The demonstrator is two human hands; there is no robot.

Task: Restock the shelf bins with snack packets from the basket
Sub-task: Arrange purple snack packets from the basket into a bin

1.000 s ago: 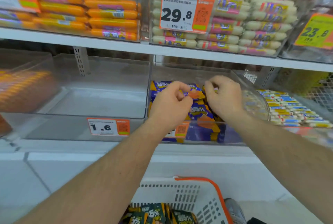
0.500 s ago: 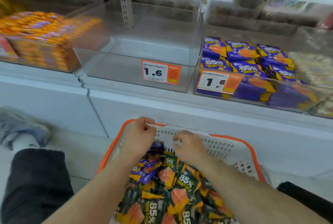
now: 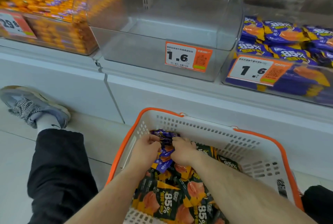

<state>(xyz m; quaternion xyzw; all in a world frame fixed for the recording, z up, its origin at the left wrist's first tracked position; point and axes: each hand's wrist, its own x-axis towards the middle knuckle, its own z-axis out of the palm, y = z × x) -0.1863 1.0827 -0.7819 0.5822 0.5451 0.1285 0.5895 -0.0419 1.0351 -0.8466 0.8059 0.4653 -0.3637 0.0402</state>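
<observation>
Inside the basket (image 3: 207, 126), the left hand (image 3: 146, 149) and right hand (image 3: 182, 150) curl their fingers around a bunch of purple snack packets (image 3: 165, 151) gripped between them, black packets (image 3: 167, 200) heaped just below, the clear bin (image 3: 162, 31) well above.

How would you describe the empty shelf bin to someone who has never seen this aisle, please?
Start at the white basket with the orange rim on the floor; the shelf runs just above and behind it. Three clear bins sit there in a row, and the middle bin is the one. Unlike the orange-packet bin to its left and the purple-packet bin to its right, it holds nothing.
</observation>
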